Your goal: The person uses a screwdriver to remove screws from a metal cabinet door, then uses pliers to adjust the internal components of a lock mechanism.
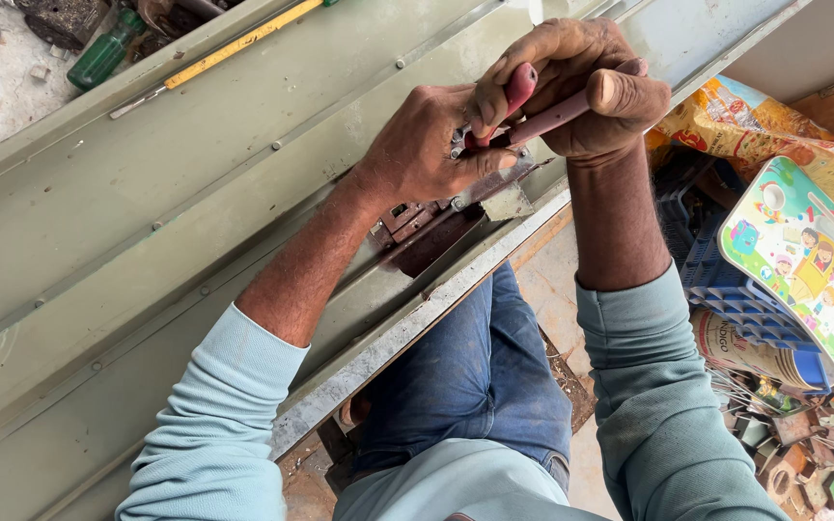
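1. Both hands are working together just above the middle of the frame: the right hand (586, 92) is clenching tight around the red handles of a pair of pliers (523, 111), squeezing them closed, while the left hand (427, 145) is pressing its curled fingers and thumb down beside the tool's nose, seemingly steadying the spot being gripped.
2. Filling the left and centre of the frame, a big grey-green metal door panel (147, 212) is lying flat, probably so its edge hardware can be reached from above.
3. At the right edge, a colourful cartoon-printed board (803, 260) is leaning over a blue plastic crate (726, 289), near but apart from the work.
4. Just below the hands, a rusty lock mechanism (417, 227) is sitting in a cutout at the panel's edge; the plier nose is meeting a small metal plate (506, 198) there, though the exact bite is hidden.
5. In the upper left, a yellow-handled screwdriver (234, 46) is resting along the panel's far rim, and a green bottle (103, 53) is lying beyond it.
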